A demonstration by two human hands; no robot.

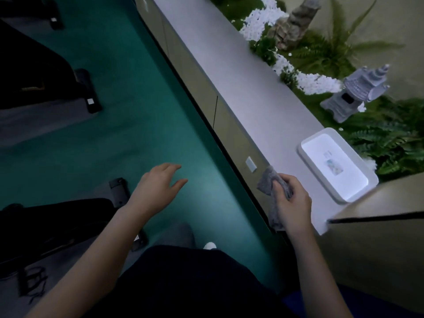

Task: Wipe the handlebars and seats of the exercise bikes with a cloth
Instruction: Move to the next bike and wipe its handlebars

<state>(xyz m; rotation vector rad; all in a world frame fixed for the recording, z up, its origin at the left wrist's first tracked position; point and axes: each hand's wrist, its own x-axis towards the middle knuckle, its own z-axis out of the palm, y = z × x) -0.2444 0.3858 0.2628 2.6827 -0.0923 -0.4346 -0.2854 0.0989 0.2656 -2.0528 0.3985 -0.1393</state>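
Standing on a teal floor (137, 106) beside a long grey worktop (241, 88) running from upper left to lower right; holding a grey cloth (267, 183) in the right hand (291, 198), fingers curled round the bunched middle, one end poking up past the knuckles, the other hanging down below the hand against the cabinet front; cloth right at the front edge of the worktop, touching it or not impossible to tell. Left hand (158, 187) out over the floor, palm down, fingers relaxed and slightly spread, holding nothing, well apart from the cloth. Just beyond the right hand on the worktop, a white rectangular tray (353, 182) with a small label in its middle. Behind the worktop, a planted strip with ferns (390, 138), white pebbles (259, 19), a grey rock (293, 24) and a small stone lantern (358, 90). At far left, dark bases of exercise bikes (89, 95), one near the top and one low beside the left forearm, both too dim for detail and well apart from the cloth.
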